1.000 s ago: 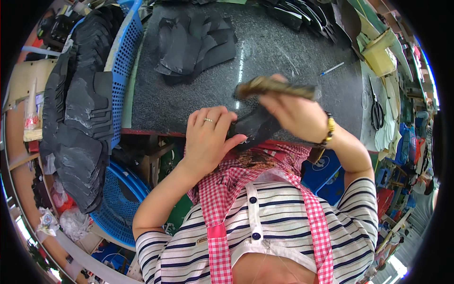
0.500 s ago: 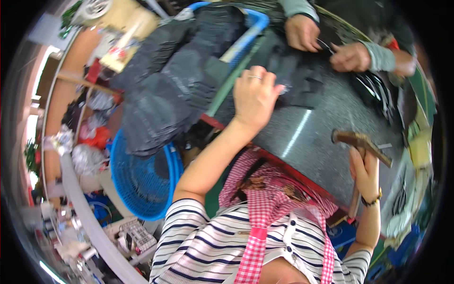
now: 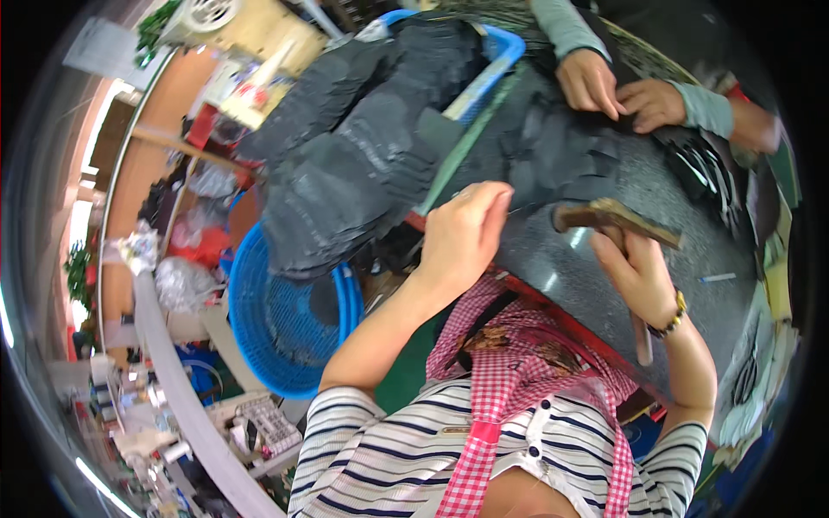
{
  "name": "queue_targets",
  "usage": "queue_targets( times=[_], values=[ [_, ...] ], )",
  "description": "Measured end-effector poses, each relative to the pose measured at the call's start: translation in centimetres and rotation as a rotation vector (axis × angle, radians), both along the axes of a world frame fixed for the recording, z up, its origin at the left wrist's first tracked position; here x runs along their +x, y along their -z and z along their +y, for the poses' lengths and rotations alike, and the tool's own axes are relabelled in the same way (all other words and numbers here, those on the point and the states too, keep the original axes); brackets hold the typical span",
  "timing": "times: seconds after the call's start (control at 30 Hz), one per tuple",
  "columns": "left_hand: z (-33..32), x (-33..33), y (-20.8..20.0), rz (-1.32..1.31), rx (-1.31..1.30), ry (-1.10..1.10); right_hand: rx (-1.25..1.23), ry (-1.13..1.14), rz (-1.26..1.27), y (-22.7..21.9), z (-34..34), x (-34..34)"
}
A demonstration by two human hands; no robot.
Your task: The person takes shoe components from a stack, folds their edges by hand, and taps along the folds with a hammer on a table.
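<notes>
My right hand is wrapped round the wooden handle of a hammer, with its rusty brown head over the dark stone tabletop. The handle's end shows below my wrist. My left hand is closed above the table's near edge, the fingers curled with the thumb alongside. What it may be pinching is hidden. Beyond it, flat black cut pieces lie overlapped on the table. A larger heap of similar black pieces is piled to the left, on and beside a blue-rimmed crate.
A round blue plastic basket stands at the left below the heap. Across the table a co-worker's two hands meet close together. Black bundled strips and black scissors lie at the right. A red edge borders the table in front of me.
My left hand has drawn back toward me from the black pieces. My right hand has raised the hammer and carried it left, toward my left hand. The co-worker's hands have come closer together.
</notes>
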State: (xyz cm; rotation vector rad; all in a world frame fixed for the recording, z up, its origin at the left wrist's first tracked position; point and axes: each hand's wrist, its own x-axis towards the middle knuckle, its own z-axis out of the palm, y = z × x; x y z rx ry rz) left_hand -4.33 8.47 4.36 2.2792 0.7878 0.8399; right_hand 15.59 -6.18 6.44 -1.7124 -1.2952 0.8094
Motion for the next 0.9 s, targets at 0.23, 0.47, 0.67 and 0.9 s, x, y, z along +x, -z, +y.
queue_targets(
  times=[0.23,0.47,0.67,0.9],
  values=[
    [-1.5,-1.3,0.9,-0.212,-0.220,0.108,-0.077,0.086,0.117,-0.7,-2.8,1.2],
    [-0.8,3.4,-0.9,-0.619,-0.594,0.102,-0.124,0.198,0.168,-0.5,-4.5,2.3],
    [3.8,7.0,5.3,0.127,0.412,-0.093,-0.102,0.147,0.148,0.1,-4.7,2.6],
    [1.8,5.0,3.0,0.035,0.500,-0.017,-0.075,0.148,0.189,0.6,-4.3,1.5]
  ],
)
